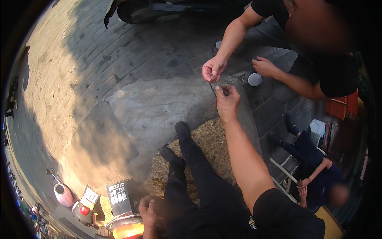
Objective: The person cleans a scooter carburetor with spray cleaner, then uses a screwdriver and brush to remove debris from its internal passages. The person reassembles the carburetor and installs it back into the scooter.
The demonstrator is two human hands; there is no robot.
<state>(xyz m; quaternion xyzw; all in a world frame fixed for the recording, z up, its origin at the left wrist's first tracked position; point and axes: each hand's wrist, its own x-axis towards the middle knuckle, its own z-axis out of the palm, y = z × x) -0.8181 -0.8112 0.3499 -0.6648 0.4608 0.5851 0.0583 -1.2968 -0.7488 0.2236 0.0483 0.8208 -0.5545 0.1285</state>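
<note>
A thin dark strand point(213, 87) is held at the fingertips of the right hand point(228, 102); just beyond them, a co-worker's hand point(215, 68) is noted.

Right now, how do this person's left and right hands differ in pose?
The right hand reaches far forward; the left hand is low, near the body. The right hand seems to pinch a thin dark strip; the left hand looks curled, any contents unclear. Both are bare.
</note>
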